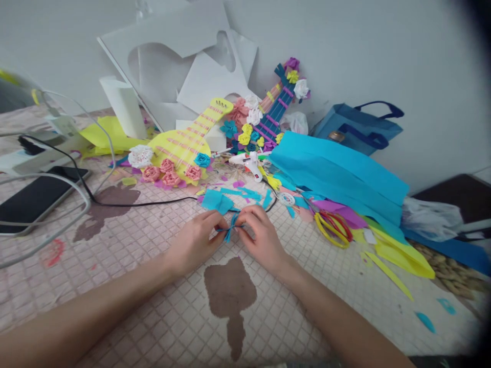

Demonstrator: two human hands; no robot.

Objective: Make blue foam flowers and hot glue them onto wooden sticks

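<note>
Between my hands is a small bunch of blue crepe paper strips, pinched from both sides just above the table. My left hand closes its thumb and fingertips on the left side of the bunch. From the right, my right hand pinches it the same way, and the fingertips partly hide the paper. Right behind the hands lie a blue crepe paper piece and several cut blue strips.
Behind stand a yellow paper guitar with paper flowers and a blue one. A glue gun, yellow-handled scissors and blue crepe paper lie to the right. A phone and cables lie left.
</note>
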